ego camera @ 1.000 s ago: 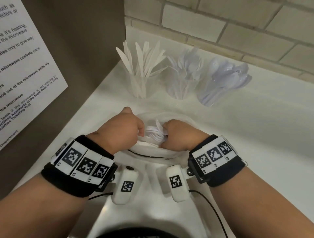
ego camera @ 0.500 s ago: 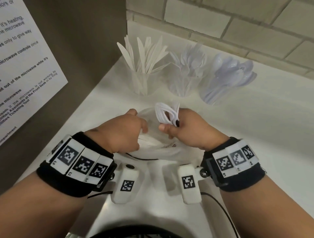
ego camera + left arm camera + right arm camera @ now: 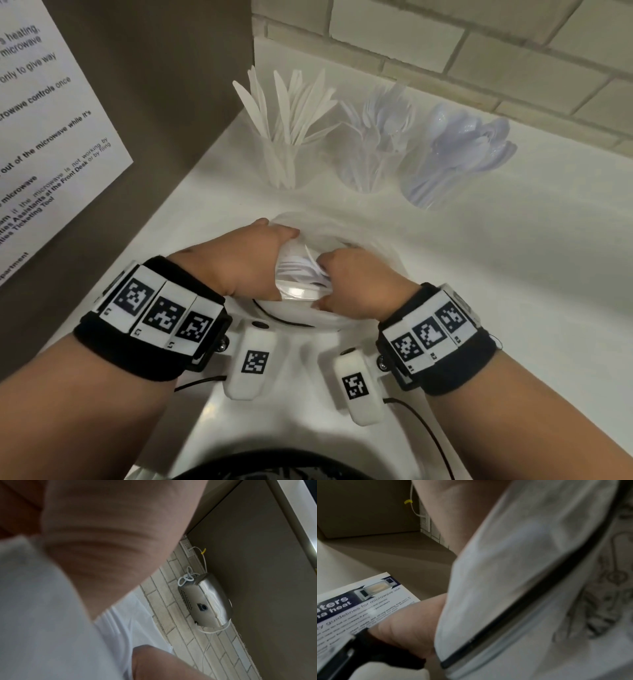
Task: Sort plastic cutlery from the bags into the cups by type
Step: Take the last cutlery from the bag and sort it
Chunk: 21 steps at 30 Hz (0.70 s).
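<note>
A clear plastic zip bag (image 3: 363,240) lies on the white counter (image 3: 513,274) in front of me, its mouth towards me. My left hand (image 3: 253,260) grips the bag's left edge and holds the mouth apart. My right hand (image 3: 346,281) reaches into the mouth, fingers curled round a bundle of white plastic cutlery (image 3: 301,270). Behind the bag stand three clear cups: knives (image 3: 284,157) on the left, forks (image 3: 373,154) in the middle, spoons (image 3: 445,164) on the right. The right wrist view is filled by the bag (image 3: 513,588) and its black zip strip (image 3: 522,612); the fingers are hidden.
A brown side wall with a microwave notice (image 3: 44,137) closes off the left. A tiled wall (image 3: 479,51) runs behind the cups. In the left wrist view a metal dispenser (image 3: 205,601) hangs on that wall with a white cord.
Half a second ago my right hand held a bundle of white cutlery raised above the bag; now it is back down inside the bag's mouth. The left hand has kept its hold.
</note>
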Each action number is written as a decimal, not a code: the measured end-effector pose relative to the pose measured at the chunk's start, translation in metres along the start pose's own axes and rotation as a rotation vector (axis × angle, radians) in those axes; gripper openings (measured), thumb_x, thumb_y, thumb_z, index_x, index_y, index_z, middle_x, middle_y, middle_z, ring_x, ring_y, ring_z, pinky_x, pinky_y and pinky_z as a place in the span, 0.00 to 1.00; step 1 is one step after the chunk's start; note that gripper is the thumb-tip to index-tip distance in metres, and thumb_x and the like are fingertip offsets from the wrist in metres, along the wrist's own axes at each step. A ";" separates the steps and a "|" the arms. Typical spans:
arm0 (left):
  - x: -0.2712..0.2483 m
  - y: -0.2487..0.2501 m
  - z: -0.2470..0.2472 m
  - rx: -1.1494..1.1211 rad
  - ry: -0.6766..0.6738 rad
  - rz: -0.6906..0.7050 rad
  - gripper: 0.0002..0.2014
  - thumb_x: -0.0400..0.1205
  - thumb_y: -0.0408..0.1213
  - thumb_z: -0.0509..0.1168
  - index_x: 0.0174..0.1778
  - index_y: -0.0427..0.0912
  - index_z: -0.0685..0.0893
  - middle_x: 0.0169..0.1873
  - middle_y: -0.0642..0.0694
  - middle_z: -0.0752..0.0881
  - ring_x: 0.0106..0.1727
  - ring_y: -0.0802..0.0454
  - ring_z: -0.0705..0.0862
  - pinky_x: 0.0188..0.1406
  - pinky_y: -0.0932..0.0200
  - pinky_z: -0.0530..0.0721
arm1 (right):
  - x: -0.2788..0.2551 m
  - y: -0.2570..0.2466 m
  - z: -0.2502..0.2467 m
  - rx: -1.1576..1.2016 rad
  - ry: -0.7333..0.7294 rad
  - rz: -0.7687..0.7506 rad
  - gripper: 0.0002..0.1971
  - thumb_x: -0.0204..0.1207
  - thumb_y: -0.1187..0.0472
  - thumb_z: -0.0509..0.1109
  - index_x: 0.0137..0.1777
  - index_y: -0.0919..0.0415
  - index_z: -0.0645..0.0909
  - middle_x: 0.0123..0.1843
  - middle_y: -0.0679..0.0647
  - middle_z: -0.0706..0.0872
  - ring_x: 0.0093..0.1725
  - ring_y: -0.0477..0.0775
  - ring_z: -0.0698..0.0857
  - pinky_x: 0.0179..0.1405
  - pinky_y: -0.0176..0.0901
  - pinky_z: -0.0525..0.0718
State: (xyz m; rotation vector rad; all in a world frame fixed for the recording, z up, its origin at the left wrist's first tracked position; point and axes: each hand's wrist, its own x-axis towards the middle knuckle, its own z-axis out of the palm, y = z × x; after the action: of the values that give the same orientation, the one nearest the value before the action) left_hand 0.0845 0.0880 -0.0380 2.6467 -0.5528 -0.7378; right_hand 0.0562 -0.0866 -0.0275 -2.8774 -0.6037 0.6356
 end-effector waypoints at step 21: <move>-0.011 0.003 -0.026 0.026 0.071 -0.095 0.41 0.66 0.42 0.75 0.75 0.62 0.68 0.56 0.53 0.69 0.46 0.50 0.81 0.42 0.62 0.78 | -0.018 0.020 -0.028 0.801 0.090 -0.185 0.04 0.72 0.61 0.78 0.45 0.57 0.85 0.42 0.51 0.89 0.44 0.47 0.87 0.49 0.38 0.83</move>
State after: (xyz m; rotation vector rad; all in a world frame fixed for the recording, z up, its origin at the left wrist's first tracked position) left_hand 0.0890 0.0955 -0.0112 2.7273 -0.4235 -0.6652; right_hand 0.0604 -0.1134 -0.0001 -2.0660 -0.4533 0.5490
